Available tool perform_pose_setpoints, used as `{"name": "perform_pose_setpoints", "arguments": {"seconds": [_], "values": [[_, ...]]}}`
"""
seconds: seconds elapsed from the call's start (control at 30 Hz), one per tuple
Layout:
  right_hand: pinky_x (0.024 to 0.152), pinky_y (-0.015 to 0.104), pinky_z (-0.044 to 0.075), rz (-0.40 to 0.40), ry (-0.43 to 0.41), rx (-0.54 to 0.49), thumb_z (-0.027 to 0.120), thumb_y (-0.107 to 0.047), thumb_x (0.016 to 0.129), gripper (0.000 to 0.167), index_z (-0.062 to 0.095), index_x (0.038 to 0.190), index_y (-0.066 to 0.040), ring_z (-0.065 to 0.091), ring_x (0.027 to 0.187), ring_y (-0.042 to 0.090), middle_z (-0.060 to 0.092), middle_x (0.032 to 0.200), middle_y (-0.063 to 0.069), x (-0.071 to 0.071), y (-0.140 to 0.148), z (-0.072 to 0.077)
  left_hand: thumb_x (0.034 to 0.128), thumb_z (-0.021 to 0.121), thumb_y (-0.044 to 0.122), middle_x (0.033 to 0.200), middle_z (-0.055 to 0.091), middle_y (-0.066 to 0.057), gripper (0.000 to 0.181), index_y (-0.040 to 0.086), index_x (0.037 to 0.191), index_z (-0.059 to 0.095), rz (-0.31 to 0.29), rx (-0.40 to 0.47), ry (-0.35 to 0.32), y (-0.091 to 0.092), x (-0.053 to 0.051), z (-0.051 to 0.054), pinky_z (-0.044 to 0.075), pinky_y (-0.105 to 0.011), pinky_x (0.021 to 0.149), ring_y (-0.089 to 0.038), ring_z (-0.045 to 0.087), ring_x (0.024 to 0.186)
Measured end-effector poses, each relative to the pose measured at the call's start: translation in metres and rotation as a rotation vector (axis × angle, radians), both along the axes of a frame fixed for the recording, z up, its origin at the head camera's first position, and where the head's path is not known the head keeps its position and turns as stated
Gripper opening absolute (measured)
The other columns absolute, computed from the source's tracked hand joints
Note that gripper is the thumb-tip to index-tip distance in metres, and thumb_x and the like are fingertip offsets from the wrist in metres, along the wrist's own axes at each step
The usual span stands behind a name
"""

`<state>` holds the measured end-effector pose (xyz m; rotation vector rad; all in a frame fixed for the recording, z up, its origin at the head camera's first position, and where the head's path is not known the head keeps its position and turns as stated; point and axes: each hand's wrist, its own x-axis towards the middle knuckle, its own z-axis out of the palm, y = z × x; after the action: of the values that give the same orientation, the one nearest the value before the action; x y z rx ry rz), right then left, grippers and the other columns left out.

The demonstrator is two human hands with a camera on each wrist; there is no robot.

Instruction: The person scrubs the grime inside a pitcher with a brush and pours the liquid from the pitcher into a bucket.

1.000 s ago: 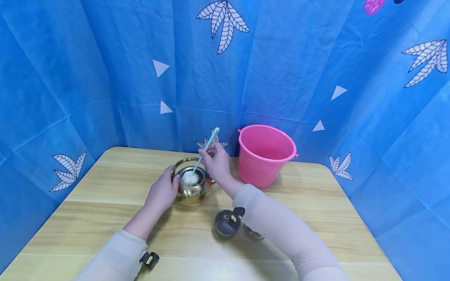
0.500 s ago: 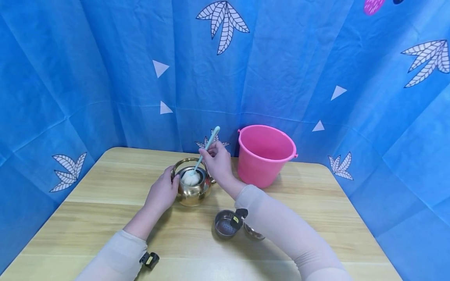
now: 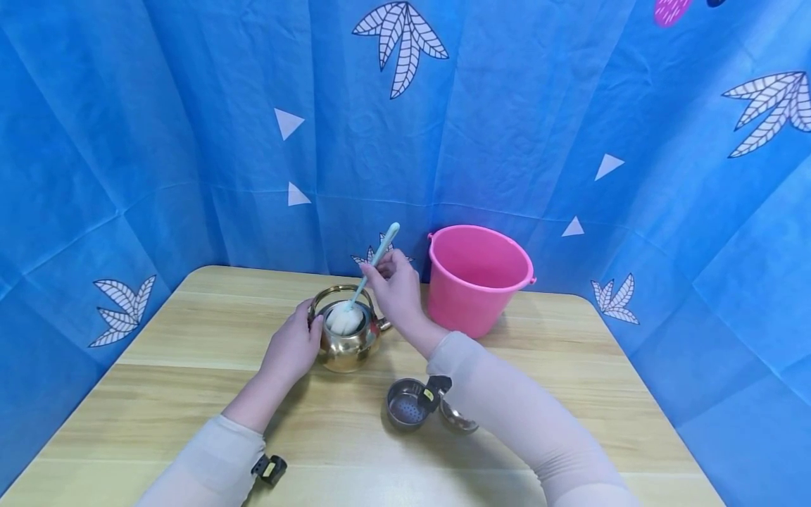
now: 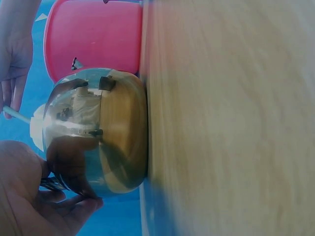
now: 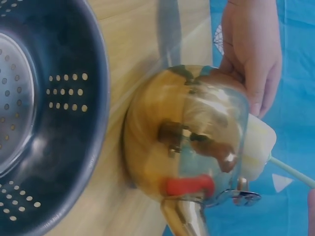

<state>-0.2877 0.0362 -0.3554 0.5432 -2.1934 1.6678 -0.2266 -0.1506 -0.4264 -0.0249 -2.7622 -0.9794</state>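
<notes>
Teapot (image 3: 347, 352) seems mid-scrub: left hand (image 3: 294, 341) grips its nine-o'clock side, right hand (image 3: 399, 289) pinches the brush (image 3: 345, 320). Next probably calls for swirling.

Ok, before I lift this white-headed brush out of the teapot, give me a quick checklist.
1. Left hand steadying the teapot: ok, it grips the handle side.
2. Teapot upright on the table: ok.
3. Right hand holding the brush: ok, pinching its handle.
4. Brush head clear of the opening: not ok, partly inside.
5. Teapot's inside clean: cannot tell, the head blocks the view.
6. Wrist camera clear of the strainer: cannot tell, they overlap in the head view.
</notes>
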Motion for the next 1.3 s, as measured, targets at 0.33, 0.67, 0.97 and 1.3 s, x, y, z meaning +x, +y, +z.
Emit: {"name": "perform_pose_setpoints", "arguments": {"seconds": [0.33, 0.67, 0.97, 1.3], "values": [[0.07, 0.025, 0.059, -0.005, 0.032, 0.005, 0.072, -0.016, 0.093, 0.021, 0.058, 0.101, -0.004, 0.072, 0.079, 0.02, 0.074, 0.089, 0.01, 0.002, 0.005, 0.008, 0.1084, 0.039, 0.026, 0.141, 0.049, -0.033, 0.054, -0.006, 0.151, 0.031, 0.003, -0.003, 0.0, -0.001, -0.002, -0.002, 0.042, -0.063, 0.102, -0.051, 0.051, 0.125], [0.07, 0.026, 0.059, -0.006, 0.051, 0.017, 0.072, -0.019, 0.094, 0.022, 0.057, 0.101, -0.005, 0.073, 0.077, 0.024, 0.074, 0.088, 0.008, 0.006, 0.01, 0.01, 0.1084, 0.039, 0.027, 0.141, 0.049, -0.033, 0.054, -0.006, 0.15, 0.032, 0.004, -0.007, 0.004, 0.0, -0.002, -0.002, 0.042, -0.062, 0.102, -0.051, 0.051, 0.125], [0.074, 0.033, 0.061, 0.013, 0.023, -0.06, 0.071, -0.015, 0.094, 0.023, 0.057, 0.105, -0.001, 0.072, 0.081, 0.021, 0.074, 0.094, 0.013, 0.008, 0.017, 0.018, 0.1085, 0.04, 0.026, 0.141, 0.049, -0.033, 0.053, -0.007, 0.15, 0.032, 0.01, -0.012, 0.002, 0.0, -0.001, -0.001, 0.042, -0.062, 0.102, -0.051, 0.051, 0.125], [0.075, 0.032, 0.061, 0.021, 0.044, -0.105, 0.071, -0.015, 0.095, 0.024, 0.056, 0.106, 0.0, 0.071, 0.084, 0.024, 0.073, 0.094, 0.013, 0.015, 0.027, 0.021, 0.1083, 0.04, 0.027, 0.141, 0.049, -0.033, 0.054, -0.007, 0.15, 0.032, 0.012, -0.009, 0.001, 0.0, -0.002, -0.001, 0.042, -0.063, 0.102, -0.051, 0.051, 0.125]]}}
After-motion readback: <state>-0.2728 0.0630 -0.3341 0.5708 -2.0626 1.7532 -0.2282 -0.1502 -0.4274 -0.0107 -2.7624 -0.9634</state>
